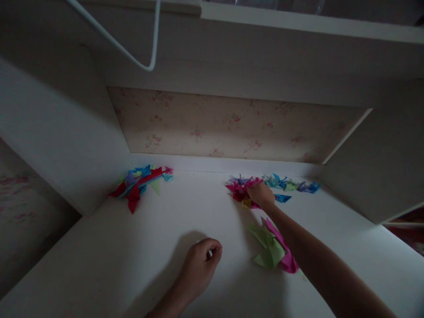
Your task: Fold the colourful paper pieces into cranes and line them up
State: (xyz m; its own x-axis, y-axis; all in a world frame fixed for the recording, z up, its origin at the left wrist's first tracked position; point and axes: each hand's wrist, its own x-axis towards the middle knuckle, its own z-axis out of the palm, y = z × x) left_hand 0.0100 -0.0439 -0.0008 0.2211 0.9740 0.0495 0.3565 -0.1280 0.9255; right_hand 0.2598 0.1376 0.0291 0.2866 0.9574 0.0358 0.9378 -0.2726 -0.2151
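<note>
My right hand (261, 194) reaches far across the white desk (149, 247) and is closed on a pile of pink and magenta folded paper pieces (241, 189) near the back wall. My left hand (200, 260) rests on the desk close to me with its fingers curled in; a small pale bit shows between the fingertips, too small to name. Under my right forearm lies a heap of green and pink folded paper (273, 251).
A heap of red, blue and green folded paper (141, 182) lies at the back left. Teal, green and blue pieces (288, 184) trail to the right of the pink pile. Cabinet walls close in on both sides, and a shelf overhangs above.
</note>
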